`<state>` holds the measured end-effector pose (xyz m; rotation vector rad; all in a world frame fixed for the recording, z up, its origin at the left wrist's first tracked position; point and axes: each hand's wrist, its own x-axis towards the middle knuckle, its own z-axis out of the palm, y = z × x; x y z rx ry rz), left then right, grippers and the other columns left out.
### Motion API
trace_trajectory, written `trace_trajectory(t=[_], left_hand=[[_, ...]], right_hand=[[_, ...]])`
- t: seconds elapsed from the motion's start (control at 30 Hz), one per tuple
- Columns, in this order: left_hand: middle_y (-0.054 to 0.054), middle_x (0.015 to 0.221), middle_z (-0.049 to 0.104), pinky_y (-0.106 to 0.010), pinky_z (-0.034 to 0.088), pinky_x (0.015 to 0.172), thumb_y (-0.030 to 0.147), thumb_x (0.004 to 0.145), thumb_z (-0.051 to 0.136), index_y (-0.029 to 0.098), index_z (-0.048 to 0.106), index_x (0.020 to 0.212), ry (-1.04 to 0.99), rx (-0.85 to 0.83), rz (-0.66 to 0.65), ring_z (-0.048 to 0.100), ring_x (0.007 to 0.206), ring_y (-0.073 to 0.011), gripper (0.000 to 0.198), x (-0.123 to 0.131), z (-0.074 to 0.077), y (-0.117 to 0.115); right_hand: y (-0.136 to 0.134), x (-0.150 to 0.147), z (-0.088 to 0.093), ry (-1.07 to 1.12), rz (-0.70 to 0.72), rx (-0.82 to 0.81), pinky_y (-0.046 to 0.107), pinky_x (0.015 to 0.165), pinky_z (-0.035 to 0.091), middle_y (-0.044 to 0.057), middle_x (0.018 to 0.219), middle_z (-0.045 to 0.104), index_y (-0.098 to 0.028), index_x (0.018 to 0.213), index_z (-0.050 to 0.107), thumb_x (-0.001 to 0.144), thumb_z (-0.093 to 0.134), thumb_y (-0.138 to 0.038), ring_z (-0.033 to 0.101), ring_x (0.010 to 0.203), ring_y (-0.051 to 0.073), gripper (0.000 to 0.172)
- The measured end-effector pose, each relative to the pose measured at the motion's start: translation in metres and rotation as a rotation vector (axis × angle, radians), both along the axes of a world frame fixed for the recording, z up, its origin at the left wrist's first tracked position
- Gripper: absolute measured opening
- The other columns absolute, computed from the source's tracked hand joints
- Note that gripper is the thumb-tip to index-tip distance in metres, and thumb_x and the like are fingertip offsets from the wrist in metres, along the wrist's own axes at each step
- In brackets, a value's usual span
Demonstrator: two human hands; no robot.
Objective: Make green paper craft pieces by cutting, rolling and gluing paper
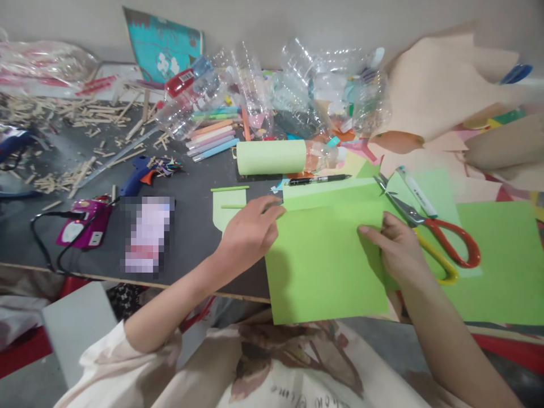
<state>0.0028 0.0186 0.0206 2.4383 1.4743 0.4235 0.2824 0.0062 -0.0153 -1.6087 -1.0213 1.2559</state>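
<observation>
A bright green sheet of paper [327, 266] extends over the table's front edge. My right hand [402, 246] pinches its right edge between thumb and fingers. My left hand [250, 229] is curled at its upper left corner, with the fingertips closed there. Right beside my right hand lie scissors [410, 212] with one red and one yellow handle, blades parted. Behind the sheet are a black pen [317, 179] and a plastic bottle [321, 156] with a pale green paper wrap [271, 157]. Near my left hand is a cut pale green piece [225, 212] with thin green strips.
To the left are a phone [148, 235], a blue glue gun [136, 174], a purple power box [85, 224] with a black cable, and scattered wooden sticks [102, 113]. Several clear bottles [297, 85] crowd the back. More green paper [505, 255] lies right; another person's arm [510, 147] reaches in there.
</observation>
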Motion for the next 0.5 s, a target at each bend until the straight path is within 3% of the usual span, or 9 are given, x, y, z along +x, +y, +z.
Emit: trace_trajectory(t=[0.13, 0.23, 0.37, 0.5], left_hand=[[-0.020, 0.120, 0.064, -0.041, 0.052, 0.092, 0.032, 0.096, 0.041, 0.011, 0.060, 0.117, 0.176, 0.126, 0.112, 0.061, 0.112, -0.0294, 0.036, -0.026, -0.026, -0.028], [-0.020, 0.129, 0.060, -0.043, 0.049, 0.098, 0.038, 0.096, 0.041, 0.011, 0.058, 0.121, 0.216, 0.117, 0.192, 0.058, 0.118, -0.0305, 0.041, -0.046, -0.035, -0.028], [-0.014, 0.122, 0.066, -0.043, 0.048, 0.100, 0.035, 0.094, 0.039, 0.016, 0.064, 0.108, 0.145, 0.029, 0.348, 0.060, 0.116, -0.0288, 0.035, -0.066, -0.029, -0.013], [-0.010, 0.124, 0.066, -0.040, 0.044, 0.104, 0.035, 0.094, 0.035, 0.018, 0.063, 0.112, -0.026, -0.019, 0.337, 0.057, 0.121, -0.0247, 0.038, -0.056, -0.014, 0.000]], right_hand=[[-0.012, 0.007, -0.005, 0.003, -0.192, -0.073, 0.027, 0.057, 0.050, -0.003, 0.071, 0.068, -0.025, 0.074, 0.061, 0.056, 0.082, -0.039, 0.062, 0.063, 0.016, 0.031], [-0.015, 0.002, -0.002, 0.019, -0.222, -0.044, 0.026, 0.048, 0.045, -0.005, 0.058, 0.059, -0.027, 0.064, 0.052, 0.055, 0.082, -0.041, 0.056, 0.054, 0.015, 0.034], [-0.012, -0.015, 0.007, 0.066, -0.174, -0.034, 0.024, 0.043, 0.040, -0.008, 0.047, 0.042, -0.026, 0.059, 0.039, 0.054, 0.081, -0.038, 0.049, 0.047, 0.013, 0.044], [-0.008, -0.033, 0.011, 0.154, -0.146, -0.064, 0.022, 0.048, 0.042, -0.010, 0.049, 0.035, -0.025, 0.060, 0.032, 0.053, 0.078, -0.034, 0.044, 0.047, 0.010, 0.047]])
